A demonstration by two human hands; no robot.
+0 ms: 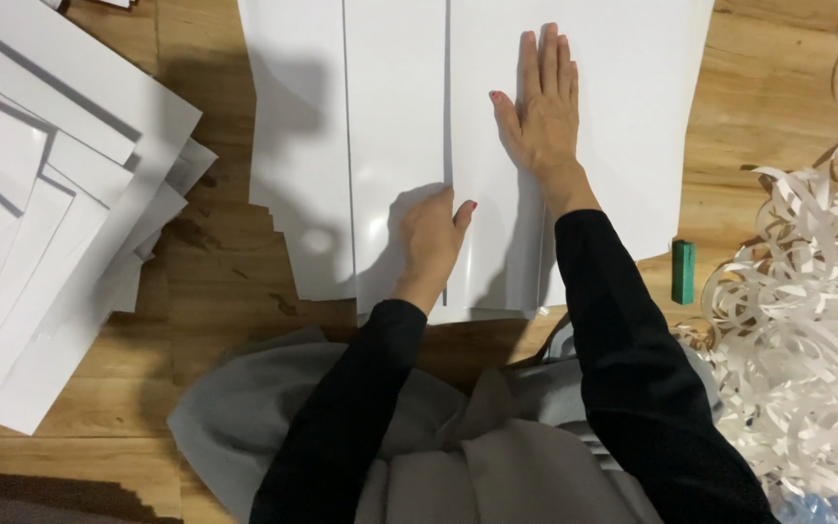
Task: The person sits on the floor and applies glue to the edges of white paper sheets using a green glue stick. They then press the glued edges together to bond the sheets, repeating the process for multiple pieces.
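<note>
Right grip (pixel 543 107) flat on white sheets (pixel 395 116); left grip (pixel 431 238) beside.

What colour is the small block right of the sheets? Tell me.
Green; the small block shows in the head view, on the wooden floor.

One head-worn view, steeply downward and close over the wooden floor (pixel 215 252) and lap.

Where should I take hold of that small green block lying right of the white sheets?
Pinch the green block across its two long sides, coming straight down from above. It is narrow and lies flat on the wood floor, apart from the white sheets and the paper strips. The right hand looks nearest.
</note>
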